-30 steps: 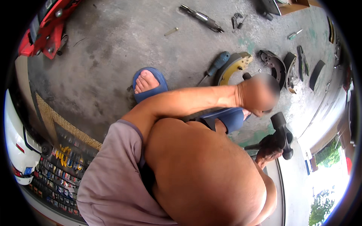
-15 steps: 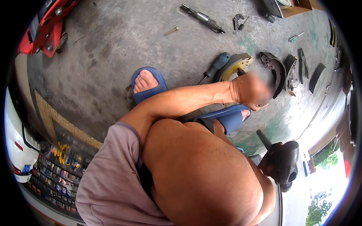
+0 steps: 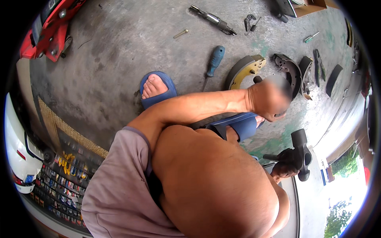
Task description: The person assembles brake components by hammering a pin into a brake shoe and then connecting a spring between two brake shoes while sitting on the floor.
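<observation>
My left arm reaches across my knee, and my left hand [image 3: 272, 101] is closed beside the brake shoes. A smear hides most of its fingers. A dark rounded end [image 3: 258, 79] sticks out from it; the rest of that thing is hidden. Behind the hand a curved brake shoe with a yellow web [image 3: 242, 73] and a dark brake shoe [image 3: 293, 71] lie on the floor. Right of my knee, my right hand [image 3: 282, 169], partly dark, grips a hammer [image 3: 302, 152], its head raised above the floor. A blue-handled screwdriver [image 3: 215, 61] lies left of the yellow shoe.
Farther right lie another brake shoe [image 3: 304, 75], pliers [image 3: 318, 67], a curved lining piece [image 3: 334, 80] and a small screwdriver [image 3: 312, 37]. A bolt [image 3: 181, 33] and a spring-like metal tool [image 3: 213, 19] lie ahead. Red metal equipment [image 3: 49, 33] stands far left. Blue sandals [image 3: 160, 95] are on my feet.
The blue-handled screwdriver has swung left, away from the yellow brake shoe. In my right hand the hammer has turned, its head now higher. My left hand has shifted slightly right and nearer.
</observation>
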Demonstrator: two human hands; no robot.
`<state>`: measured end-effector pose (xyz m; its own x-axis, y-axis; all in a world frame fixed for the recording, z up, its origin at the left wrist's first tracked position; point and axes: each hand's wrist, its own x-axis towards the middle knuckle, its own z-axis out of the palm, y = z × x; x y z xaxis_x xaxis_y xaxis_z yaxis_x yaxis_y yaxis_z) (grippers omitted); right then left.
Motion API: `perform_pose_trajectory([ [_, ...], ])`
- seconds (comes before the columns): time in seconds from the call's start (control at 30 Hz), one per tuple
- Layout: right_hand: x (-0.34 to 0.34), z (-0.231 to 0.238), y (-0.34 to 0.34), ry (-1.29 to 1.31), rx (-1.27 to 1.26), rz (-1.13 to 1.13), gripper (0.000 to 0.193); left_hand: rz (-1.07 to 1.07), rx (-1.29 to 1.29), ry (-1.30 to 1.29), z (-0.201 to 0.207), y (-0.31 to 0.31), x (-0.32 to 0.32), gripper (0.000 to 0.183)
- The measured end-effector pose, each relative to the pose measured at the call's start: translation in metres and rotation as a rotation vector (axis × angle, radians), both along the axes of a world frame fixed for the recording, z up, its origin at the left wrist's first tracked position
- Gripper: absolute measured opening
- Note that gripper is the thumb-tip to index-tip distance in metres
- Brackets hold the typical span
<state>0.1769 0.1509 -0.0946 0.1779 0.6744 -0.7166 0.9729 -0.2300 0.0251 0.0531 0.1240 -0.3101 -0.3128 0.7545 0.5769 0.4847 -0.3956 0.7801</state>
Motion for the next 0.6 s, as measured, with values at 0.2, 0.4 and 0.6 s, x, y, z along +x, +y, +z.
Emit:
perform_pose_trajectory([
  [0.2,-0.005,0.01,0.004,-0.044,-0.025,0.014,0.027,0.045,-0.018,0.009,-0.01,0.004,-0.004,0.022],
  [0.4,0.005,0.042,0.021,-0.097,0.001,0.028,0.028,0.057,-0.047,-0.031,-0.009,-0.006,-0.009,0.022],
  [0.6,-0.016,0.022,0.018,-0.098,-0.07,0.091,0.029,0.026,-0.042,-0.084,-0.017,-0.003,-0.001,0.019],
])
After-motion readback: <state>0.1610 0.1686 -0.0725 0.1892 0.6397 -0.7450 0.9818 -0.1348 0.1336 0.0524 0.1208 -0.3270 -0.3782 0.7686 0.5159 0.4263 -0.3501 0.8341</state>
